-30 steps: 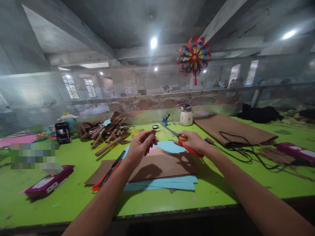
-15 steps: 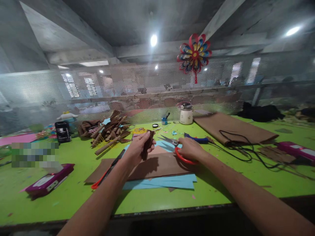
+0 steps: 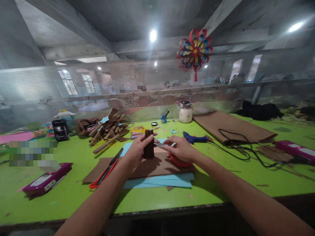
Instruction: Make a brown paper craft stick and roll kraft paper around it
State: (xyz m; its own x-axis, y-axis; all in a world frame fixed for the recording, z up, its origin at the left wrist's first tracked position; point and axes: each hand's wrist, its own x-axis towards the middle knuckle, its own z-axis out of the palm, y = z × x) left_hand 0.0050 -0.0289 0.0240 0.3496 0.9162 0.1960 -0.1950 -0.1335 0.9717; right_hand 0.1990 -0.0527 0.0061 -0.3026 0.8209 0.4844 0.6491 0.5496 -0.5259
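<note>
My left hand (image 3: 137, 148) is closed on a folded stack of dark brown paper (image 3: 149, 146), held upright above the sheets. In my right hand (image 3: 180, 149) is a pair of red-handled scissors (image 3: 179, 161); the blades point left and their tips reach the edge of the stack. Whether the blades are parted is hidden by my fingers. Under both hands lie brown paper sheets (image 3: 162, 167) over light blue paper (image 3: 169, 181). A second pair of red-handled scissors (image 3: 104, 173) rests on the brown paper, left of my left forearm.
A blue glue gun (image 3: 197, 138) with a black cord lies right of my right hand. Behind stand a white jar (image 3: 185, 113) and rolled brown paper pieces (image 3: 108, 129). Folded brown paper (image 3: 231, 126) is at right; a purple box (image 3: 46, 180) and phone (image 3: 60, 130) at left.
The brown stack has turned from tilted to upright in my left hand. My right hand has moved left, bringing the scissors up to the stack.
</note>
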